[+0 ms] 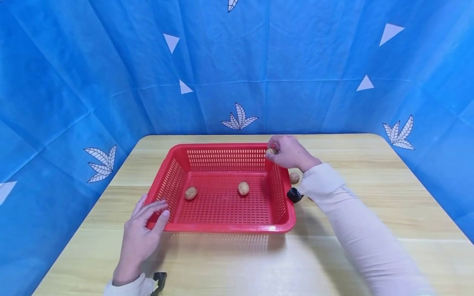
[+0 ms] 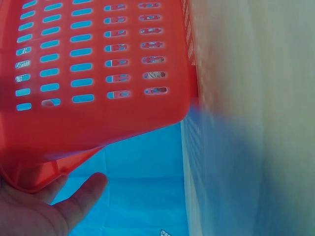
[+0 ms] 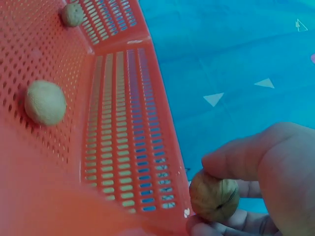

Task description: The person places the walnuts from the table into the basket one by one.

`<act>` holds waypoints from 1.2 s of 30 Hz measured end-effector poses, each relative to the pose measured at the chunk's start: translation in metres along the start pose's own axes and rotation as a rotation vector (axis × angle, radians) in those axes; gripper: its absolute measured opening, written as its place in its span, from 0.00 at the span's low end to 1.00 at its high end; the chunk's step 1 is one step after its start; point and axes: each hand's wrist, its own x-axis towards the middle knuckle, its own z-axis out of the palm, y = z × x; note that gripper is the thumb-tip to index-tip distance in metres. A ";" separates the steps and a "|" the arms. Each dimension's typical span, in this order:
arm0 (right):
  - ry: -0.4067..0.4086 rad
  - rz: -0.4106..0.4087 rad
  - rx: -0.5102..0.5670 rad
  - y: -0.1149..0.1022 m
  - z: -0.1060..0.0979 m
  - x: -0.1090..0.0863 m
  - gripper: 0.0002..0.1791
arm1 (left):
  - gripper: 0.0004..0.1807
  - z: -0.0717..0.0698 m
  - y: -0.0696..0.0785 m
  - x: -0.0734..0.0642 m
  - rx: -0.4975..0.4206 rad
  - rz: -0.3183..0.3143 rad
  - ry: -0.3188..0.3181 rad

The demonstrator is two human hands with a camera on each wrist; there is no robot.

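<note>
A walnut [image 3: 215,196] is pinched between the thumb and fingers of my right hand [image 1: 290,153], at the back right corner of the red plastic basket [image 1: 222,227]. In the right wrist view the nut is right beside the rim. My left hand [image 1: 142,236] holds the basket's left rim near the front corner, fingers bent over the edge. In the left wrist view one finger [image 2: 91,194] stands free outside the wall. On the basket's floor lie two walnuts, one walnut [image 1: 190,193] toward the left and one walnut [image 1: 243,188] right of the middle.
Another walnut [image 1: 294,177] lies on the wooden table [image 1: 237,267] just outside the basket's right wall, partly beside the right sleeve [image 1: 355,222]. A blue patterned cloth [image 1: 296,61] hangs behind the table and along its sides. Each wrist carries a small black device.
</note>
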 end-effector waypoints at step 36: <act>-0.193 0.068 0.037 -0.026 0.043 0.029 0.12 | 0.15 0.001 -0.001 0.001 -0.016 0.003 0.007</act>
